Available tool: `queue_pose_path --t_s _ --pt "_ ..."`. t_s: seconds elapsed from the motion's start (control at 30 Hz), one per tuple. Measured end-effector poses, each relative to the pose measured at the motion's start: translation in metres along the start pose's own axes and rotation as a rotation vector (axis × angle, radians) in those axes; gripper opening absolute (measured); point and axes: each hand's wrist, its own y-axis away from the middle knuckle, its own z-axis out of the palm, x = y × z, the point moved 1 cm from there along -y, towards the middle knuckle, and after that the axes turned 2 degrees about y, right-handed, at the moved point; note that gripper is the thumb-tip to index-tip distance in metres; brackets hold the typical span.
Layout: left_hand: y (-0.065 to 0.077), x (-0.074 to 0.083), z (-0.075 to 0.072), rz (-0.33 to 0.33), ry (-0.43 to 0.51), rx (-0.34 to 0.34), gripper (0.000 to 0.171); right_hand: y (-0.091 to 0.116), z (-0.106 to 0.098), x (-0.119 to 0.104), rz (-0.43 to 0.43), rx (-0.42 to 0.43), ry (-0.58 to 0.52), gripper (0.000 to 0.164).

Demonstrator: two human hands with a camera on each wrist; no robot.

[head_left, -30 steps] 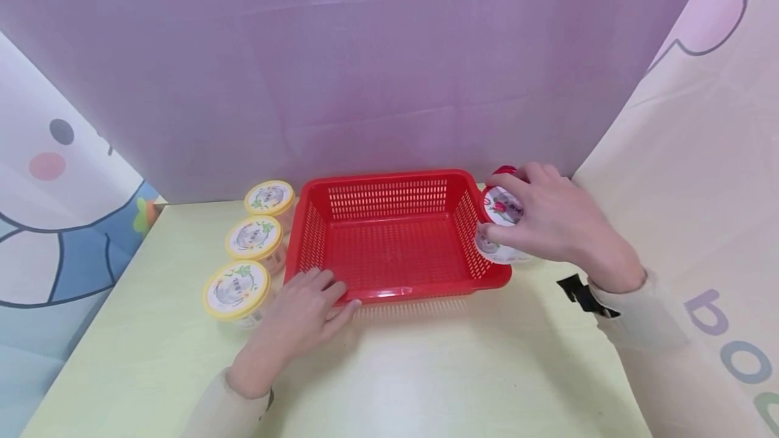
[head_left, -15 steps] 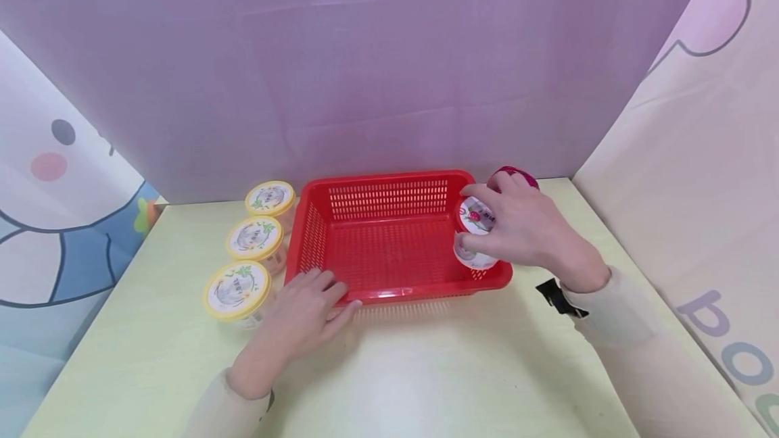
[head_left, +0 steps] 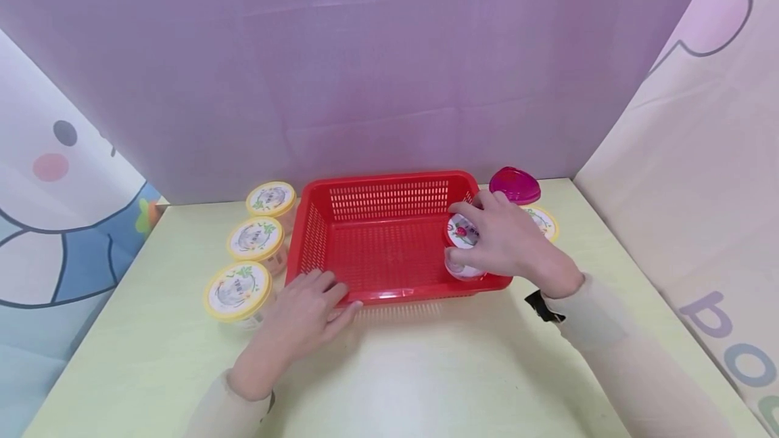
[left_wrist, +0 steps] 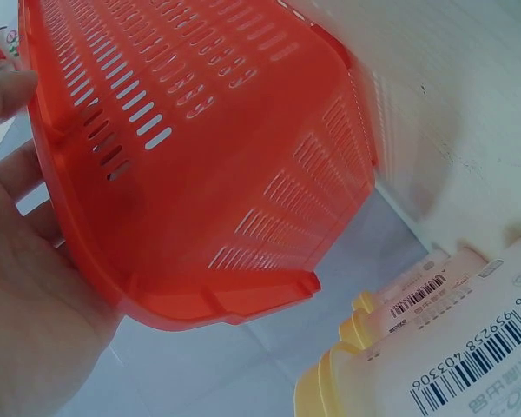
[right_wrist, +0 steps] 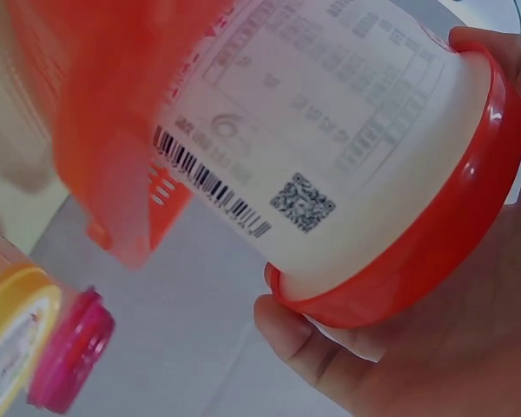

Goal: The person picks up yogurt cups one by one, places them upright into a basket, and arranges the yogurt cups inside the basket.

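My right hand (head_left: 514,238) grips a white tub (right_wrist: 347,113) by its red lid (head_left: 464,231), which has a strawberry picture. The tub hangs at the right end of a red plastic basket (head_left: 398,294), its lower part inside the rim. In the right wrist view, thumb and fingers clasp opposite sides of the lid. My left hand (head_left: 301,309) holds the basket's front left rim, fingers bent over it and thumb along the outside. In the left wrist view the rim passes between palm and fingers. Contact between tub and basket floor is hidden.
Three yellow-lidded tubs (head_left: 237,291) stand in a row left of the basket. Behind my right hand are a magenta-lidded container (head_left: 514,185) and another yellow-lidded tub (head_left: 544,220), partly covered. A purple curtain (head_left: 377,73) closes off the back of the pale table (head_left: 420,370).
My right hand has carried the red-lidded tub left from beside the basket and lowered it at the right end. The magenta and yellow lids behind it have come into view. My left hand stays put.
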Motion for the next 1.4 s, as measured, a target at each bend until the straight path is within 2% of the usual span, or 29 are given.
queue_pose_path --t_s 0.63,1.0,1.4 --pt "0.0 0.001 -0.001 -0.011 0.006 -0.006 0.026 -0.006 0.03 0.001 -0.033 -0.077 0.015 0.079" --pt "0.0 0.001 -0.001 -0.003 0.001 0.013 0.025 -0.01 0.034 -0.006 -0.055 -0.135 -0.003 0.079" --pt "0.0 0.001 -0.001 0.0 0.005 0.008 0.026 -0.012 0.042 -0.006 -0.056 -0.217 0.03 0.079"
